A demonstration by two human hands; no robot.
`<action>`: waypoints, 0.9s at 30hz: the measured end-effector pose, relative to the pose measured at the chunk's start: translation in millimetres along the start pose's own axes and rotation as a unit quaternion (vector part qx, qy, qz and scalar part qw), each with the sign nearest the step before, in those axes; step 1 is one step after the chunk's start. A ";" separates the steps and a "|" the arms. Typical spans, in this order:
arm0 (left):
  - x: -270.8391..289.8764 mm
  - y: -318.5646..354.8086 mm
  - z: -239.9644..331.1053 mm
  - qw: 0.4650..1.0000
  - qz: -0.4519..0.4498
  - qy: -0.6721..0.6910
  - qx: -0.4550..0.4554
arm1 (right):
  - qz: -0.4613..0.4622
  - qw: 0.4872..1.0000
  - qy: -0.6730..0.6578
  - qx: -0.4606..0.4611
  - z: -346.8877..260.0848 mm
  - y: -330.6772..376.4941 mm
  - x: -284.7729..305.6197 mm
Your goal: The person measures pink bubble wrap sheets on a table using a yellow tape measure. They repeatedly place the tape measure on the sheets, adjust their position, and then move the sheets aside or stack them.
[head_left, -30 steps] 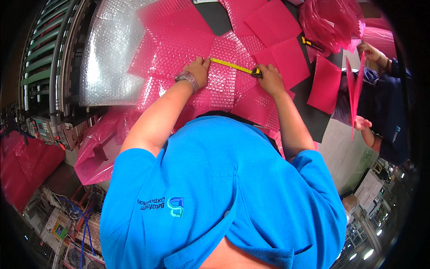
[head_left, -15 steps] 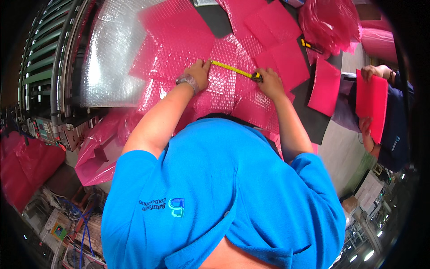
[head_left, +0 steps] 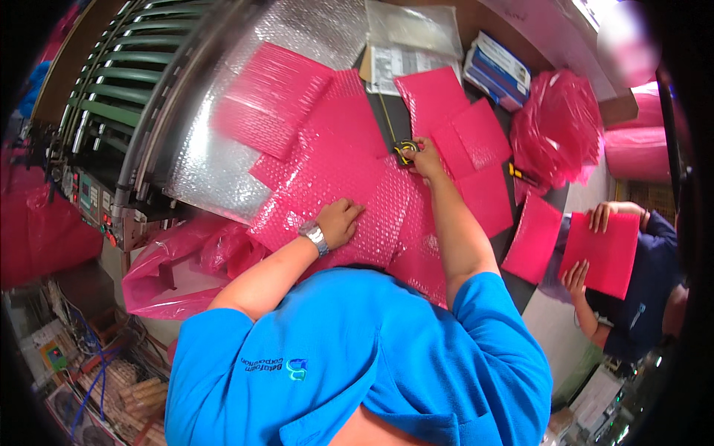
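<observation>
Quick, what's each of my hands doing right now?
Left hand: open, resting on pink bubble wrap.
Right hand: closed, holding the tape measure.

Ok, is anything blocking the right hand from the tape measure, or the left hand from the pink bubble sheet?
Nothing visible does: the right hand holds the tape measure, and the left hand rests directly on the pink bubble sheet.

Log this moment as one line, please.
left hand: resting on pink bubble wrap | right hand: holding tape measure, blade out toward papers | co-worker: holding pink sheet
</observation>
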State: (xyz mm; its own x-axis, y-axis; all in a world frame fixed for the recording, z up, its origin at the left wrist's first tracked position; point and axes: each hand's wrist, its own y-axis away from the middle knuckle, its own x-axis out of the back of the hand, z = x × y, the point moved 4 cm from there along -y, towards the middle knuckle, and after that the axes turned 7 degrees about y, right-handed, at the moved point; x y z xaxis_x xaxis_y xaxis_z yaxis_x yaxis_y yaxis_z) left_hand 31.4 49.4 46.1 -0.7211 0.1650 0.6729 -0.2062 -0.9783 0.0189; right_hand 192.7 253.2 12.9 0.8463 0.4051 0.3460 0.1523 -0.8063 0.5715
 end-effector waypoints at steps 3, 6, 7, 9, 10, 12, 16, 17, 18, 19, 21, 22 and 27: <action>26.6 2.7 1.8 0.993 0.104 -0.007 0.052 | 0.067 0.998 -0.022 0.006 -10.3 -38.5 -4.1; 58.6 8.7 -26.1 0.956 0.238 -0.077 0.150 | 0.257 0.914 0.275 0.153 -48.2 -40.1 -5.4; 72.8 8.4 -39.9 0.941 0.277 -0.095 0.167 | 0.332 0.820 0.411 0.221 -65.8 -30.2 -10.7; 97.0 3.6 -70.3 0.904 0.356 -0.130 0.198 | 0.165 0.907 0.343 0.179 -62.1 -45.0 -25.0; 92.2 0.9 -88.5 0.902 0.332 -0.127 0.245 | 0.074 0.935 0.303 0.170 -71.7 -56.2 -39.5; 122.0 -6.3 -139.5 0.862 0.339 -0.159 0.341 | 0.010 0.975 0.148 0.163 -42.2 -86.4 -77.3; 127.3 -44.8 -118.7 0.895 0.137 -0.080 0.418 | -0.017 0.993 -0.087 0.073 -9.5 -94.0 -80.2; 120.7 -52.9 -113.0 0.903 0.096 -0.037 0.417 | 0.018 0.996 -0.074 0.038 2.1 -107.9 -80.7; 104.0 -41.7 -133.7 0.912 0.121 -0.016 0.391 | -0.010 0.997 -0.059 0.050 -10.9 -94.3 -104.7; 89.5 -34.3 -141.0 0.911 0.137 0.032 0.389 | -0.024 0.997 -0.043 0.055 -25.9 -68.4 -117.5; 67.7 -29.5 -149.0 0.903 0.165 0.123 0.378 | -0.040 0.998 0.042 -0.009 -48.7 -33.0 -123.8; 59.8 -24.7 -151.4 0.892 0.187 0.154 0.382 | -0.058 0.994 0.080 -0.038 -53.9 -21.1 -120.9; 22.0 6.7 -151.9 0.890 0.168 0.247 0.344 | -0.249 0.946 0.206 0.021 -16.2 6.6 -85.9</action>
State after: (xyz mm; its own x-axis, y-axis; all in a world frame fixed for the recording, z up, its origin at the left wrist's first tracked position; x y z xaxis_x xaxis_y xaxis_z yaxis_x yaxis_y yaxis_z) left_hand -86.3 65.4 -51.3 -0.9035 -0.2823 0.3225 0.4073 -0.7997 0.4412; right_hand 112.7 220.1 -1.0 0.3943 0.8660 0.3074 0.5075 -0.4841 0.7128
